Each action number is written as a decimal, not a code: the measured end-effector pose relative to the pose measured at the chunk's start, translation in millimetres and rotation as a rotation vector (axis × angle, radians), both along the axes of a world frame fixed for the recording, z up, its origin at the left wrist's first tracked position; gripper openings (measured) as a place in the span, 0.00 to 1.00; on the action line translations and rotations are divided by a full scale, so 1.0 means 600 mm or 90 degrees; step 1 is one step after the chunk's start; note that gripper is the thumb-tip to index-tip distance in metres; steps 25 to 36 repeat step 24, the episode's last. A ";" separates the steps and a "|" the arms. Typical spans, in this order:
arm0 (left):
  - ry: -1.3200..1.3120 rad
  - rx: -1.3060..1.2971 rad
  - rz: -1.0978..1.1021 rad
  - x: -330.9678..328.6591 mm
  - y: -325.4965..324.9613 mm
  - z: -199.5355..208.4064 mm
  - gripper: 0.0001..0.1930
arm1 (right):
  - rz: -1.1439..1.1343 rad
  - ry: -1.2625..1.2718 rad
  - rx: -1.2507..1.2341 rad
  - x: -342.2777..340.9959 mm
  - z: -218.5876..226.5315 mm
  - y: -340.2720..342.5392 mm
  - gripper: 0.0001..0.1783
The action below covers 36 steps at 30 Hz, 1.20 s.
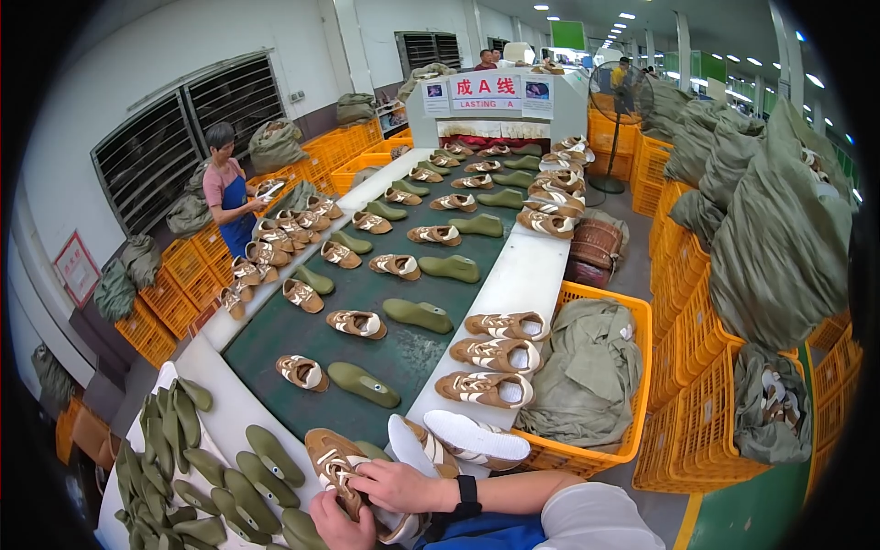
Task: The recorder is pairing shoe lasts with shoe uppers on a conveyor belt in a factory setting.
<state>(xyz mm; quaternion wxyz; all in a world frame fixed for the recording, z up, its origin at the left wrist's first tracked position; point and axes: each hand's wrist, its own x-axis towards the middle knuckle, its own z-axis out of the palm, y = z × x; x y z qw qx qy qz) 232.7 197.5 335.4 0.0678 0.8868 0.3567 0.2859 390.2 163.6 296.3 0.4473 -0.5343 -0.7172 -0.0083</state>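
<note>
1. Right hand [399, 486] laid over the brown-and-cream laced shoe upper [335, 463], fingers curled together on its laces and vamp; black wrist strap [467, 495] just behind it.
2. Left hand [341, 524] gripping the same upper from below at the lower edge of view, fingers closed round it; held at the near end of the white table [541, 275], just short of the dark green conveyor belt [302, 344].
3. Olive-green plastic shoe last [371, 450] peeping out beside the held upper; cannot tell how far it sits inside.
4. Already out on the belt: rows of brown-and-cream uppers, each paired with a green last, such as the nearest last [364, 384], running away toward the far end.
5. Waiting: a heap of loose green lasts [183, 467] on the left of the table; three more uppers [490, 357] lined along the right edge; two white-soled shoes [458, 440] lying just beside the right hand.
6. Judged from this: many pairs sent off, the one in hand unfinished, plenty of lasts left.
7. Orange plastic crate [600, 458] of grey-green sacks to the right; another person [229, 192] in a blue apron handling a shoe at the belt's left side.
</note>
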 end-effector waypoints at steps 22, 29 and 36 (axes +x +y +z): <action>-0.142 0.002 -0.066 0.048 0.035 0.012 0.15 | -0.058 0.231 0.049 0.075 0.049 -0.011 0.13; -0.123 0.004 -0.097 0.080 0.034 0.018 0.23 | -0.078 0.196 0.060 0.074 0.037 -0.021 0.15; -0.123 0.004 -0.097 0.080 0.034 0.018 0.23 | -0.078 0.196 0.060 0.074 0.037 -0.021 0.15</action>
